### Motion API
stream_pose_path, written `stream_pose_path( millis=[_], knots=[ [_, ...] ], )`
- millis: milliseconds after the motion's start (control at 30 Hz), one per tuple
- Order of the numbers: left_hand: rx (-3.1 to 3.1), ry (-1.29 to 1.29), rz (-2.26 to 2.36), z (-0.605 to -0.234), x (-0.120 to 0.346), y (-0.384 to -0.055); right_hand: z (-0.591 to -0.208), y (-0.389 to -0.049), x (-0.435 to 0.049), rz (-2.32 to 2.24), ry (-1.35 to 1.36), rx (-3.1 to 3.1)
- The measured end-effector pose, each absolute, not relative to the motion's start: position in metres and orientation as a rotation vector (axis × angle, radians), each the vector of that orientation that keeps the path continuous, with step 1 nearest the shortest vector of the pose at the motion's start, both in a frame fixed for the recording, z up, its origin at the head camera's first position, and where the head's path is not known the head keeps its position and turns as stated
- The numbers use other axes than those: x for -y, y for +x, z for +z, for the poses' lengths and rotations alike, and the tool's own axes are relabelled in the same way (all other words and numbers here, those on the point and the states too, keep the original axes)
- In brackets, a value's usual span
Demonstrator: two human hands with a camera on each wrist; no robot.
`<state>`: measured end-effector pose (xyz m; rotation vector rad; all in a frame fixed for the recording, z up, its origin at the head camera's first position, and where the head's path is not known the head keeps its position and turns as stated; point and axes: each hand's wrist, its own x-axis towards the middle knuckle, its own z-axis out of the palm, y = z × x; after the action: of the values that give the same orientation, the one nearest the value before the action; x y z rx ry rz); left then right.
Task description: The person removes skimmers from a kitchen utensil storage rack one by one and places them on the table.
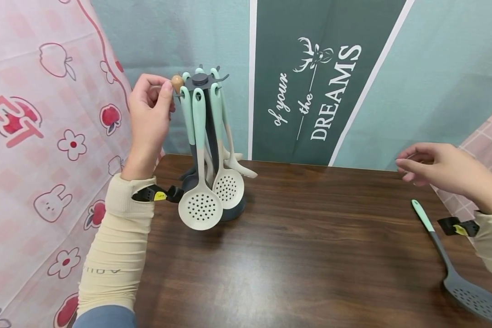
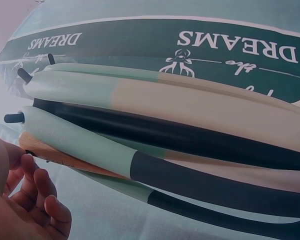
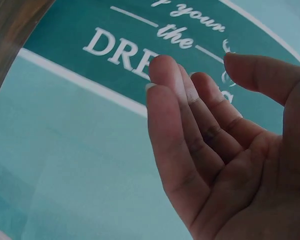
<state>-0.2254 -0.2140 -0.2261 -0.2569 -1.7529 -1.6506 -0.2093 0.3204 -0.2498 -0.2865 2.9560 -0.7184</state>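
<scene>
At the top left of a dark utensil stand (image 1: pixel 200 79), my left hand (image 1: pixel 151 100) pinches the end of a wooden handle (image 1: pixel 177 82) between thumb and index finger. In the left wrist view that wooden handle (image 2: pixel 72 159) slants down behind a mint-and-dark handle (image 2: pixel 85 135), and its lower part is hidden. Mint-handled utensils hang around the stand, including a cream skimmer (image 1: pixel 200 208) at the front and a smaller perforated ladle (image 1: pixel 228 187) beside it. My right hand (image 1: pixel 438 168) hovers with relaxed fingers, holding nothing, above a grey slotted turner (image 1: pixel 471 294).
The stand's dark round base (image 1: pixel 233 211) rests on a brown wooden table (image 1: pixel 303 255). Behind it hangs a teal cloth (image 1: pixel 180 36) with a dark green printed band. A pink patterned cloth (image 1: pixel 45 150) borders the left, and a pink checked one (image 1: pixel 488 141) the right.
</scene>
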Motion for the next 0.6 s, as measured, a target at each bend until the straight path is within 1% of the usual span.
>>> stream_pose_path(
  millis=[267, 600],
  knots=[
    [1.766, -0.25, -1.639, -0.225, 0.214, -0.225, -0.243, -0.208, -0.294, -0.952, -0.349, -2.923],
    [1.767, -0.247, -1.636, -0.226, 0.214, -0.225, -0.238, -0.21, -0.269, -0.974, -0.347, -2.928]
  ],
)
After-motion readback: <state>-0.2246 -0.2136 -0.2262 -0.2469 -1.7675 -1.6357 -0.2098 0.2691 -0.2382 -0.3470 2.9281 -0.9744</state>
